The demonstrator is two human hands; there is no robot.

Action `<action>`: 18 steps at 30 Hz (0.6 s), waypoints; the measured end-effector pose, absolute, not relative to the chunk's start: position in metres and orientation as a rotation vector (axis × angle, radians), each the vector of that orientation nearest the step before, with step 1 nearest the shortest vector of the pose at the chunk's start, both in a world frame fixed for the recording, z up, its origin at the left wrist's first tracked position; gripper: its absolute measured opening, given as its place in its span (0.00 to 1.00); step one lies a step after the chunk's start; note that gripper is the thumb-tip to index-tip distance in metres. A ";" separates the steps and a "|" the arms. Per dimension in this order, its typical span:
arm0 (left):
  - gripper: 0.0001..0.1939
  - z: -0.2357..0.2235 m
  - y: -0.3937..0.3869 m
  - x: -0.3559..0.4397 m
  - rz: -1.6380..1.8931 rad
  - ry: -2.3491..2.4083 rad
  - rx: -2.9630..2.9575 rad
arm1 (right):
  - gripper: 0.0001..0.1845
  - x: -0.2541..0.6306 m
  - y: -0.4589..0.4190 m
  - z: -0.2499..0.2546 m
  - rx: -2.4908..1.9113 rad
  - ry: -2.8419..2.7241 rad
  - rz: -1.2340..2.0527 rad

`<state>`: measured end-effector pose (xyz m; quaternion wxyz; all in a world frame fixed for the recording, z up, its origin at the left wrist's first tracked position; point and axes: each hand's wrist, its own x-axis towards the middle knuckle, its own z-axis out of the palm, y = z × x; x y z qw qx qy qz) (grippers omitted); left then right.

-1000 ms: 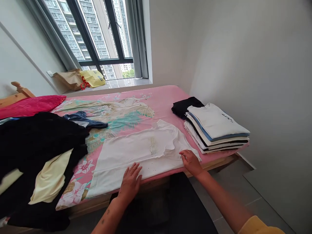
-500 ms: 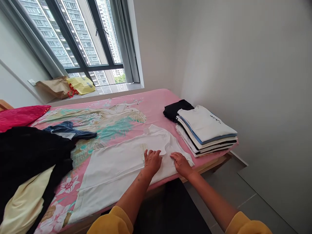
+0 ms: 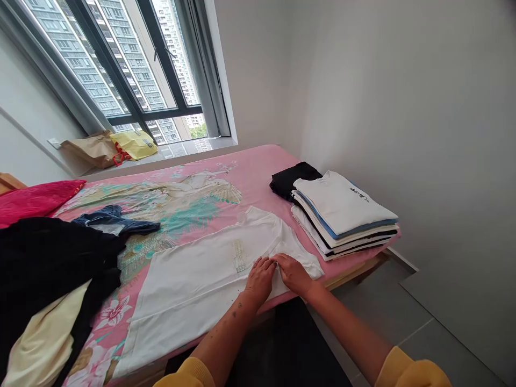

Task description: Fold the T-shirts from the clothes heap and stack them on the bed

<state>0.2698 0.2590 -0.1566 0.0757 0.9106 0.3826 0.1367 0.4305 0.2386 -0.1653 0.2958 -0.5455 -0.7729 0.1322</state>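
A white T-shirt [image 3: 189, 285] lies spread along the front of the bed, its neck end to the right and a small faint print on its chest. My left hand [image 3: 260, 277] rests on the shirt near the sleeve, fingers together and bent into the cloth. Right beside it, fingertips almost touching, my right hand [image 3: 293, 274] pinches the same shirt near its shoulder and sleeve. The fingertips of both hands are partly hidden. Just beyond the shirt's right end stands a stack of folded shirts [image 3: 342, 207], a white one with dark lettering on top.
A folded black garment [image 3: 294, 180] sits behind the stack. At left lie a black garment pile [image 3: 52, 258], cream cloth [image 3: 48, 338], denim [image 3: 116, 219] and a red pillow [image 3: 36, 201]. Paper bag [image 3: 91, 149] and yellow bag [image 3: 136, 144] rest on the sill.
My left hand has moved right and slightly down, off the shirt's chest print, to meet my right hand. My right hand has shifted slightly left, its fingers now bent onto the cloth.
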 end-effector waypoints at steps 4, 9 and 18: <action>0.23 -0.176 0.256 0.259 0.361 1.421 2.669 | 0.24 0.442 0.255 -0.179 -1.678 -2.189 0.325; 0.24 -0.174 0.255 0.262 0.351 1.486 2.664 | 0.26 0.445 0.261 -0.177 -1.897 -2.077 0.210; 0.27 -0.186 0.257 0.265 0.386 1.439 2.742 | 0.31 0.445 0.276 -0.182 -1.709 -2.401 0.324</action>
